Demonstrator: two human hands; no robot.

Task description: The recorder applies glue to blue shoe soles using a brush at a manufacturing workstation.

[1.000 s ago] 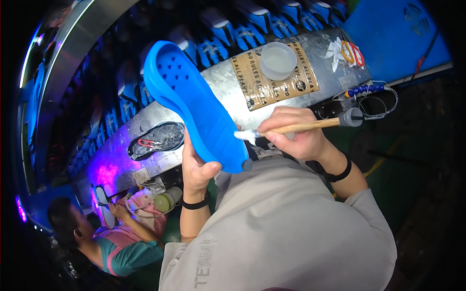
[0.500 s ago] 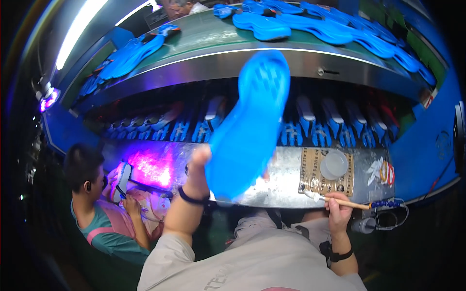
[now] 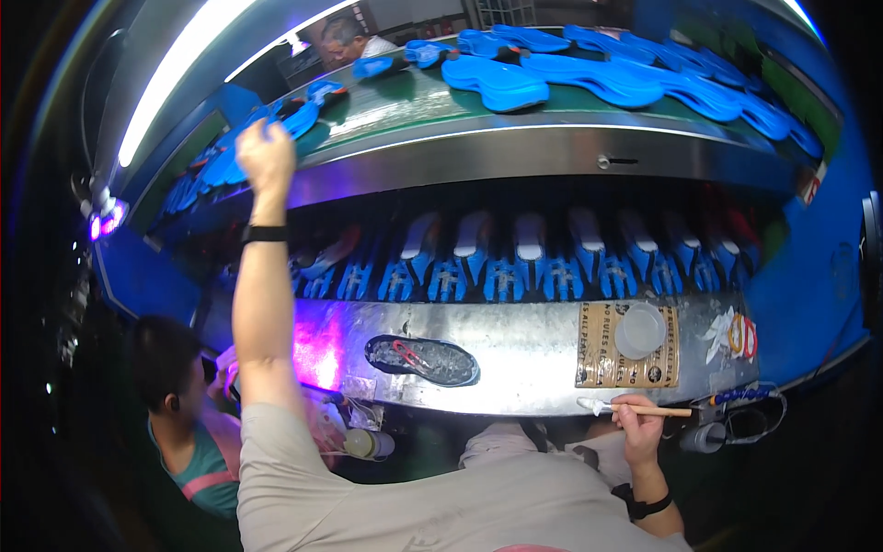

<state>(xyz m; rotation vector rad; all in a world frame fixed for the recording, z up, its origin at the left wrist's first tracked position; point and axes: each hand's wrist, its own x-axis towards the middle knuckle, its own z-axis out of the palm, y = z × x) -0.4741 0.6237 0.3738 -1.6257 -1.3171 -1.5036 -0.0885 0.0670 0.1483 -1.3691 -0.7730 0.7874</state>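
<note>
My left hand (image 3: 265, 156) reaches up to the far left, fingers curled at a blue shoe sole (image 3: 299, 121) among others piled on the green belt; its fingertips are partly hidden. Low on the right, my right hand (image 3: 636, 419) grips a brush (image 3: 674, 412) by its wooden handle, white head pointing left over the table's front edge. A dark shoe sole (image 3: 441, 361), shiny on its upper face and marked with a red loop, lies on the metal table (image 3: 515, 350). Right of it, a translucent round tub (image 3: 641, 331) stands on a printed cardboard sheet (image 3: 602, 368).
Several blue soles (image 3: 602, 81) line the raised belt (image 3: 405, 87). Shoes on blue racks (image 3: 561, 276) fill the shelf below. Yellow and red bands (image 3: 740, 333) lie at the table's right. One person (image 3: 170, 386) sits at left; another (image 3: 349, 39) is behind the belt.
My left hand has moved from the middle, where it held up a blue sole, to the far-left belt. The dark sole on the table is now uncovered. My right hand still holds the brush.
</note>
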